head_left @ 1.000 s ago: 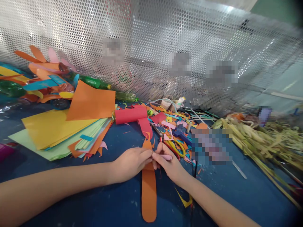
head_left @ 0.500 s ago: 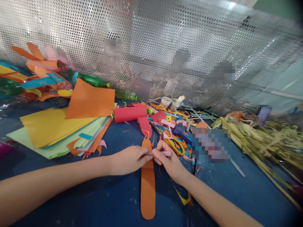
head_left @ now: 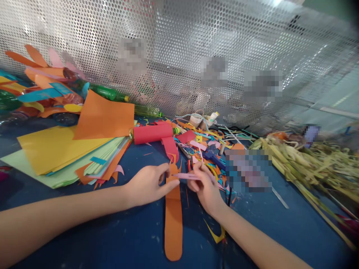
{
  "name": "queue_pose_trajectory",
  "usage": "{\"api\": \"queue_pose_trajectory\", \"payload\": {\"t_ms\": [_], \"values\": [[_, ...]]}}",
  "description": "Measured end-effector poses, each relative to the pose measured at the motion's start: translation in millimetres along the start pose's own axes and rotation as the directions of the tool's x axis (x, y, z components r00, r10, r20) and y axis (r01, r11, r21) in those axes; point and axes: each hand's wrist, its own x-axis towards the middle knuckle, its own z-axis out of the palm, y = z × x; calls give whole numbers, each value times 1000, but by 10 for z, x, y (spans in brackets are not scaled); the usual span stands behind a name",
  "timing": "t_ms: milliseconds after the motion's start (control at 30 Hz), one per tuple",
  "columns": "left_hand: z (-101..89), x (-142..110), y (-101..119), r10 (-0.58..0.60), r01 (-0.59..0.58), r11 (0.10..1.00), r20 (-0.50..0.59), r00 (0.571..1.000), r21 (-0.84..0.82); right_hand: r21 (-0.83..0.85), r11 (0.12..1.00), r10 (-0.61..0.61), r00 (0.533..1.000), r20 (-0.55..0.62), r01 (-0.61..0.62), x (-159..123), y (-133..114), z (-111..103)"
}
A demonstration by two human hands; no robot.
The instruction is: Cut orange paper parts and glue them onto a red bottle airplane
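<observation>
The right hand [head_left: 206, 188] holds a slim pink stick [head_left: 186, 176] in a closed pinch, while the left hand [head_left: 147, 185], its thumb and forefinger parted and nothing seen in its hold, is over the orange paper strip [head_left: 173, 228] lying lengthwise on the worktop [head_left: 126, 239]. It seems wise to press the strip flat with the left fingertips and to keep the stick steady. Paper scraps [head_left: 198, 145] and a yellow scissor handle [head_left: 215, 172] crowd behind the right hand, and a red-wrapped bottle [head_left: 153, 133] beyond the strip could hinder any shift that way.

Paper strip [head_left: 173, 224] before bottle [head_left: 153, 133]
</observation>
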Motion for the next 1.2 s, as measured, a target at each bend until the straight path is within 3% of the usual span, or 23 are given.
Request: {"api": "queue_pose_trajectory", "payload": {"t_ms": [67,133,267,500,800,1200], "values": [[52,-62,19,79,-75,990,-29,996,120,29,999,-27,997,-66,29,23,20,-10],[109,-142,68,186,-190,958,41,982,216,-35,999,-26,998,-57,24,35,14,3],[166,-301,230,148,-213,909,201,968,357,-300,953,-39,999,-23,31,13,-54,67],[196,-435,383,56,-170,906,289,956,388,-410,911,-23,998,52,42,-8,-38,68],[209,-422,401,69,-211,892,341,938,401,-442,897,78,987,139,-9,9,-6,83],[224,-417,393,54,-206,885,346,937,417,-479,878,89,982,164,1,-2,4,64]]}}
